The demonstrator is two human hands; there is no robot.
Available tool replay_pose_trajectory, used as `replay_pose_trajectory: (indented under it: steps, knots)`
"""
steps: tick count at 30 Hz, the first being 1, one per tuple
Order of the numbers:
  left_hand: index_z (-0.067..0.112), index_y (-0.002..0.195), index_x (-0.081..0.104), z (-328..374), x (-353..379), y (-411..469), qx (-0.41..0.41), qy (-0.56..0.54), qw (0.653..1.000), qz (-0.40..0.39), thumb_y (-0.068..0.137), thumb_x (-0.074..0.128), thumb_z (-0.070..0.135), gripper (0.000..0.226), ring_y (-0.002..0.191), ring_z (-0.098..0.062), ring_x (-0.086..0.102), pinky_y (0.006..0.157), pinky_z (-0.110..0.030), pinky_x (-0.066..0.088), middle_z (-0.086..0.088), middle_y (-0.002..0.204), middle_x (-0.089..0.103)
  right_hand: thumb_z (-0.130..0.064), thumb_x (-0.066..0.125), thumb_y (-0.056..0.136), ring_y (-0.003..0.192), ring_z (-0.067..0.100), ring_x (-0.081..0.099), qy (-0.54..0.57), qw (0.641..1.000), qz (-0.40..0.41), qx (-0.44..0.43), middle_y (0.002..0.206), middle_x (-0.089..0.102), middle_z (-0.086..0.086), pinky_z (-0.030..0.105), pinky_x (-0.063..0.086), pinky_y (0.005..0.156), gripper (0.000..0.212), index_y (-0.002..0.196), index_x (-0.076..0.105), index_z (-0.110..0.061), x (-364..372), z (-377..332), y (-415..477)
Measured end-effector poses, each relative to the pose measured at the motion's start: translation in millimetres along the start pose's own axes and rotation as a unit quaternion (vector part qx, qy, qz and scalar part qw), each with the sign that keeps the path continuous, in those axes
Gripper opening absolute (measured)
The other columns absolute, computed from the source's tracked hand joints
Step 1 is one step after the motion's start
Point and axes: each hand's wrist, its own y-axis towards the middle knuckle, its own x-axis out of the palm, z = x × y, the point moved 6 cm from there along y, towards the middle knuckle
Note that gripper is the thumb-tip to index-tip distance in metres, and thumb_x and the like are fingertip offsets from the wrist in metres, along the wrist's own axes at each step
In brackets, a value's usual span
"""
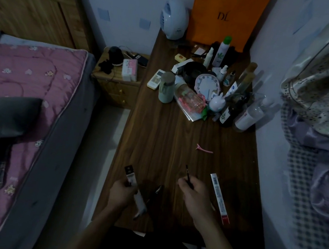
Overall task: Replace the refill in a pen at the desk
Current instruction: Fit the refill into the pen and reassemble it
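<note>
Dark wood desk (168, 133) carries it all. Nearest, the left hand (120, 194) grips a pale refill packet (130, 176). The right hand (194, 194) pinches a thin dark rod (187, 171), probably the refill. Between them lies what looks like the pen barrel (158, 189). Best to put the packet down, steady the barrel and feed the rod in straight. A second packet (219, 197) lies to the right, and a pink clip (204, 149) farther off.

My counter (167, 145) is dark brown woodgrain; the long packet (219, 199) white with a red end, the hair clip (204, 149) pink, the bag (227, 17) orange, the quilt (23, 73) pink with small flowers.
</note>
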Motion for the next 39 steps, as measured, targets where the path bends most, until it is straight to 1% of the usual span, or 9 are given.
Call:
replay_pose_trajectory:
  steps: [7,11,15,20,24,28,31,37,39]
  knots:
    - [-0.004,0.095,0.067,62.1,25.7,-46.1,-0.044,-0.412,0.899,-0.138,0.087,0.065,0.003,0.011,0.079,-0.030,0.074,0.062,-0.032,0.058,-0.022,0.091,0.075,-0.063,0.064,0.069,0.089,-0.003,0.062,0.004,1.000,0.004,0.010,0.091,0.065,-0.033,0.024,0.046,0.070,0.025,0.090,0.069,-0.050,5.4,-7.4,-4.8]
    - [-0.009,0.107,0.062,73.3,33.0,-59.8,-0.044,-0.431,0.887,-0.159,0.090,0.062,0.005,0.022,0.090,-0.035,0.072,0.068,-0.035,0.058,-0.026,0.103,0.072,-0.055,0.075,0.067,0.093,-0.001,0.062,0.023,0.999,0.040,0.012,0.095,0.068,-0.020,0.023,0.045,0.068,0.030,0.094,0.063,-0.048,1.5,-13.4,-6.4]
    - [0.002,0.085,0.068,77.9,28.0,-65.2,-0.047,-0.465,0.870,-0.156,0.087,0.063,0.001,0.005,0.070,-0.025,0.072,0.059,-0.030,0.058,-0.018,0.083,0.072,-0.042,0.077,0.078,0.105,0.008,0.056,0.049,0.996,0.054,0.055,0.112,0.061,-0.016,0.033,0.048,0.081,0.038,0.112,0.062,-0.040,-5.8,-8.5,-5.1]
    - [0.001,0.088,0.066,76.4,25.3,-69.0,-0.039,-0.467,0.867,-0.170,0.084,0.066,0.000,0.003,0.073,-0.026,0.073,0.061,-0.030,0.059,-0.020,0.086,0.072,-0.012,0.070,0.088,0.047,0.005,0.044,0.235,0.967,-0.047,0.084,0.065,0.055,-0.003,0.018,0.032,0.040,0.016,0.104,0.072,-0.011,-2.2,-6.9,-8.7]
    - [0.002,0.086,0.070,77.1,24.4,-75.2,-0.020,-0.450,0.868,-0.207,0.077,0.071,0.005,0.010,0.080,-0.028,0.072,0.068,-0.032,0.060,-0.021,0.094,0.072,0.003,0.063,0.088,0.041,0.007,0.034,0.325,0.935,-0.132,0.056,0.071,0.053,0.003,0.019,0.023,0.037,0.022,0.107,0.068,-0.007,3.3,-22.1,-13.9]
    - [0.003,0.087,0.067,80.8,19.4,-80.4,0.003,-0.438,0.868,-0.233,0.076,0.070,0.005,0.012,0.086,-0.031,0.071,0.074,-0.035,0.061,-0.023,0.096,0.069,-0.003,0.068,0.086,0.050,0.006,0.048,0.176,0.977,-0.118,0.018,0.089,0.067,0.003,0.020,0.033,0.043,0.021,0.102,0.072,-0.016,1.4,-28.7,-13.6]
    - [0.002,0.082,0.062,91.5,15.0,-90.6,0.059,-0.441,0.849,-0.287,0.079,0.070,-0.001,0.010,0.096,-0.038,0.061,0.084,-0.040,0.053,-0.027,0.099,0.060,-0.017,0.077,0.077,0.060,0.003,0.055,0.082,0.991,-0.101,-0.033,0.074,0.065,-0.006,0.018,0.040,0.051,0.009,0.081,0.069,-0.021,-6.1,-34.3,-11.2]
    - [-0.002,0.107,0.064,97.7,6.4,-110.4,0.054,-0.474,0.717,-0.509,0.085,0.053,-0.005,0.024,0.119,-0.038,0.058,0.100,-0.055,0.046,-0.026,0.122,0.062,-0.004,0.079,0.075,0.084,0.011,0.064,0.016,0.984,-0.102,-0.142,0.088,0.067,-0.005,0.025,0.052,0.076,0.026,0.072,0.068,-0.027,-26.3,-53.8,-12.2]
    - [0.003,0.107,0.064,100.9,11.8,-107.7,0.029,-0.405,0.763,-0.502,0.089,0.063,0.015,0.022,0.109,-0.033,0.063,0.088,-0.049,0.054,-0.023,0.112,0.064,-0.004,0.082,0.072,0.081,0.007,0.064,-0.022,0.979,-0.102,-0.173,0.093,0.064,-0.008,0.017,0.050,0.072,0.029,0.070,0.069,-0.030,-25.6,-64.2,-14.2]
